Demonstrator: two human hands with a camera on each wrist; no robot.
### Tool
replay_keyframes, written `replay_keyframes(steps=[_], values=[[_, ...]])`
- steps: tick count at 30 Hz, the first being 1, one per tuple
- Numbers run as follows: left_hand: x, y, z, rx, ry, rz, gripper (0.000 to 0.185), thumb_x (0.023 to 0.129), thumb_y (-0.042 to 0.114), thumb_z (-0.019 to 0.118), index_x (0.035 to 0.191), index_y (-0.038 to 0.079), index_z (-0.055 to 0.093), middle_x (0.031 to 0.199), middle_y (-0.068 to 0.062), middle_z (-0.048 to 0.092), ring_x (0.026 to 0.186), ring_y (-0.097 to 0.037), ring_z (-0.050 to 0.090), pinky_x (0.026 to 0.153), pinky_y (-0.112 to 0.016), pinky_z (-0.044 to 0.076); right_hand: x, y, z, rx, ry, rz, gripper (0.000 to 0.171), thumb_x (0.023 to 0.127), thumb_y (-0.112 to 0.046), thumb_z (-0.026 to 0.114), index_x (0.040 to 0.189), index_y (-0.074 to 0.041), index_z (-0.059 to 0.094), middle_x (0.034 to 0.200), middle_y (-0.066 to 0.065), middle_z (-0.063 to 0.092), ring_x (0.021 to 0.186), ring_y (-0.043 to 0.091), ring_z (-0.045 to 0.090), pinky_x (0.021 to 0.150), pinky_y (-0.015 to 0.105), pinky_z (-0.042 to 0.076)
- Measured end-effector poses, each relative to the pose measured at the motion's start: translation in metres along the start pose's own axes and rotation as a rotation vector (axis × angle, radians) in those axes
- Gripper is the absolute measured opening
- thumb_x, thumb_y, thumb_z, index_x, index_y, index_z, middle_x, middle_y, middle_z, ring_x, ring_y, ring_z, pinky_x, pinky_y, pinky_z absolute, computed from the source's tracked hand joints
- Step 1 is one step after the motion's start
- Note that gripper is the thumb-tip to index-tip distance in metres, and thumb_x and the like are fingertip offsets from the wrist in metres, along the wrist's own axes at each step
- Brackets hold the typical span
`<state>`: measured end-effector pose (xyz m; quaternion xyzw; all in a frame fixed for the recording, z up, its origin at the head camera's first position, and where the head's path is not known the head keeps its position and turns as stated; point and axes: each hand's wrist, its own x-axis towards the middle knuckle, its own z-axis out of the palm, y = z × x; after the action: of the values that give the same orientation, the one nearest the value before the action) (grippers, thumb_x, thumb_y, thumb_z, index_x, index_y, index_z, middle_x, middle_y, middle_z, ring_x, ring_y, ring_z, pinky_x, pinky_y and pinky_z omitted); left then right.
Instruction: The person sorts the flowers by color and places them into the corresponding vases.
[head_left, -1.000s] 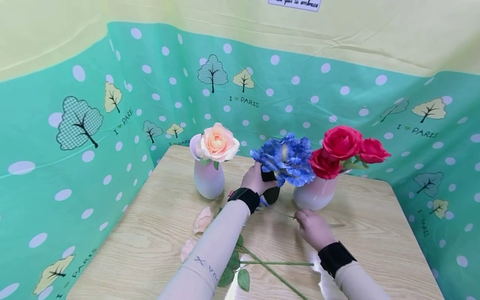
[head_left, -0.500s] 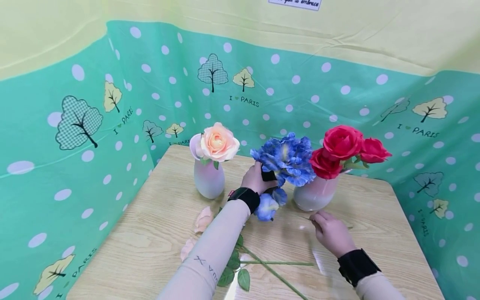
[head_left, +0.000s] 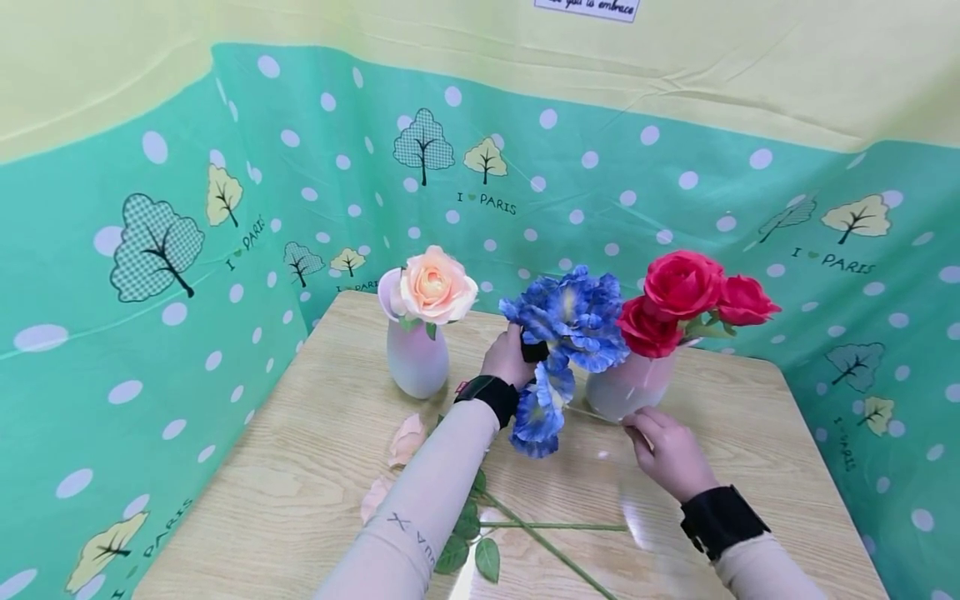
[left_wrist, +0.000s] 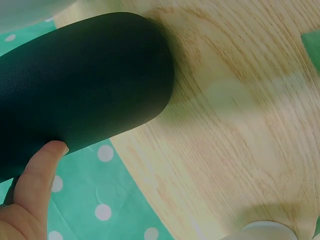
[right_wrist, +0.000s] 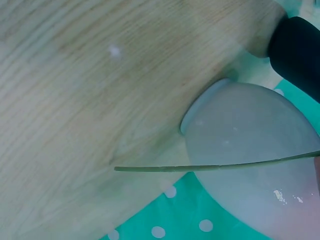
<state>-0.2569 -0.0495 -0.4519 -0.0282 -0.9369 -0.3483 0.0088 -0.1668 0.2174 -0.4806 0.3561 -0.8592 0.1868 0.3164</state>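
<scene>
Left hand (head_left: 508, 357) grips the black vase (left_wrist: 75, 85); right hand (head_left: 667, 450) apparently pinches the blue flower (head_left: 542, 412) stem (right_wrist: 200, 168), mid-insertion; next, tip it upright into the vase.

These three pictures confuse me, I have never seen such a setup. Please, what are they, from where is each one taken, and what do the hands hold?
No machine here: a person works with two bare hands, wearing three cameras. The wide picture comes from the head; the two close-ups come from the wrists. On the wooden table stand a pale vase with a peach rose, a black vase with blue flowers, and a vase with red roses. Loose flowers lie near the front. The left hand holds the black vase. The right hand pinches the thin stem of a blue flower.
</scene>
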Motion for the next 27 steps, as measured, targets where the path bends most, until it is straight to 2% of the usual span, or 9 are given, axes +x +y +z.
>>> replay_keyframes(steps=[2, 6, 10, 14, 16, 19, 21, 23, 27], values=[[0.001, 0.000, 0.000, -0.004, -0.002, 0.002, 0.060, 0.088, 0.015, 0.072, 0.138, 0.002, 0.044, 0.121, -0.023, 0.063, 0.107, -0.038, 0.065, 0.090, -0.047, 0.053, 0.004, 0.002, -0.001, 0.017, 0.013, -0.022, 0.024, 0.066, 0.010, 0.074, 0.085, -0.004, 0.069, 0.080, 0.002, 0.065, 0.066, 0.015, 0.061, 0.059, 0.030, 0.050], [0.003, -0.001, -0.001, -0.024, -0.006, -0.004, 0.061, 0.086, 0.013, 0.073, 0.139, 0.002, 0.044, 0.121, -0.022, 0.063, 0.107, -0.038, 0.064, 0.090, -0.047, 0.053, 0.012, 0.008, -0.003, 0.032, 0.043, -0.060, 0.014, 0.076, 0.005, 0.068, 0.088, -0.004, 0.069, 0.081, 0.004, 0.065, 0.066, 0.017, 0.062, 0.059, 0.031, 0.050], [0.004, -0.002, -0.001, -0.048, -0.019, 0.001, 0.064, 0.083, 0.021, 0.078, 0.136, 0.003, 0.045, 0.122, -0.021, 0.063, 0.109, -0.037, 0.064, 0.092, -0.046, 0.052, 0.016, 0.014, -0.005, 0.050, 0.058, -0.066, 0.009, 0.087, -0.003, 0.061, 0.088, -0.003, 0.069, 0.082, 0.005, 0.065, 0.068, 0.020, 0.063, 0.062, 0.033, 0.050], [0.002, -0.002, 0.000, -0.077, -0.024, 0.026, 0.068, 0.081, 0.032, 0.080, 0.133, 0.002, 0.046, 0.121, -0.022, 0.062, 0.109, -0.037, 0.063, 0.093, -0.046, 0.052, 0.017, 0.016, -0.011, 0.061, 0.072, -0.052, 0.009, 0.080, 0.003, 0.067, 0.086, -0.003, 0.070, 0.082, 0.005, 0.066, 0.069, 0.021, 0.063, 0.065, 0.032, 0.050], [0.003, -0.001, 0.002, -0.047, -0.005, 0.029, 0.054, 0.089, 0.025, 0.073, 0.131, 0.002, 0.047, 0.119, -0.022, 0.063, 0.107, -0.037, 0.065, 0.091, -0.046, 0.053, 0.019, 0.015, -0.014, 0.072, 0.082, -0.036, 0.019, 0.071, 0.009, 0.072, 0.085, -0.003, 0.070, 0.082, 0.005, 0.067, 0.070, 0.020, 0.063, 0.066, 0.030, 0.050], [0.004, -0.001, 0.004, 0.010, 0.007, 0.002, 0.047, 0.091, 0.009, 0.067, 0.133, 0.004, 0.046, 0.118, -0.021, 0.064, 0.104, -0.036, 0.066, 0.088, -0.045, 0.054, 0.023, 0.010, -0.018, 0.107, 0.111, -0.002, 0.002, 0.086, -0.003, 0.071, 0.084, -0.004, 0.071, 0.081, 0.003, 0.068, 0.072, 0.018, 0.063, 0.069, 0.024, 0.049], [0.005, 0.000, 0.006, 0.042, 0.016, -0.012, 0.047, 0.091, 0.004, 0.065, 0.135, 0.005, 0.046, 0.119, -0.020, 0.064, 0.104, -0.036, 0.066, 0.087, -0.044, 0.054, 0.029, 0.004, -0.020, 0.141, 0.152, 0.016, 0.022, 0.097, -0.018, 0.063, 0.084, -0.003, 0.071, 0.079, 0.003, 0.068, 0.072, 0.016, 0.062, 0.070, 0.020, 0.048], [0.003, 0.000, 0.004, 0.036, 0.011, -0.021, 0.056, 0.087, 0.009, 0.070, 0.137, 0.006, 0.045, 0.121, -0.020, 0.064, 0.106, -0.036, 0.065, 0.089, -0.045, 0.054, 0.035, -0.002, -0.022, 0.195, 0.194, 0.036, 0.034, 0.101, -0.027, 0.057, 0.085, -0.002, 0.072, 0.078, 0.005, 0.068, 0.073, 0.013, 0.061, 0.072, 0.014, 0.047], [0.001, 0.000, 0.002, 0.006, 0.013, -0.008, 0.062, 0.084, 0.022, 0.076, 0.136, 0.004, 0.046, 0.124, -0.021, 0.063, 0.111, -0.036, 0.064, 0.093, -0.045, 0.053, 0.052, -0.015, -0.027, 0.313, 0.267, 0.089, 0.007, 0.089, -0.003, 0.070, 0.086, 0.003, 0.071, 0.079, 0.012, 0.069, 0.081, 0.000, 0.061, 0.078, 0.007, 0.047]])
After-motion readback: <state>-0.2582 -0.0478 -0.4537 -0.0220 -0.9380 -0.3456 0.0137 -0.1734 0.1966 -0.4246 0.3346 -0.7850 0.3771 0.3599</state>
